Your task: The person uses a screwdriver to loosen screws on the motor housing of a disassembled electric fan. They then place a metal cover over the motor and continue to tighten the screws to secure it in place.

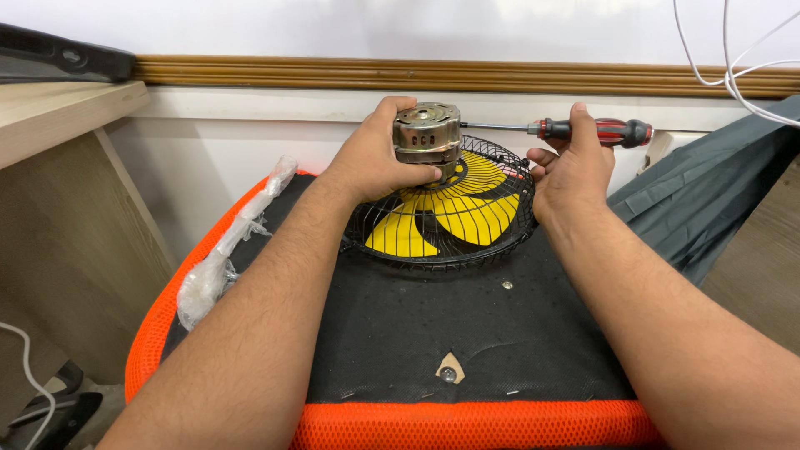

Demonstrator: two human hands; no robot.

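Beneath both hands, on a black pad with an orange mesh border (467,425): one fan assembly, black wire guard (442,221) over yellow blades (467,212), lying flat.

Left hand (375,158): clasped around the bare metal motor (427,132) that stands atop the guard's centre.

Right hand (573,171): gripping a red-and-black screwdriver (596,131), held level, its shaft pointing left to meet the motor's side.

Left of the left forearm: one long item wrapped in clear plastic (229,250).

Near the wrists, on the pad: two loose screws (507,285), one on a small paper scrap.

Right of the right hand: grey cloth (708,192).
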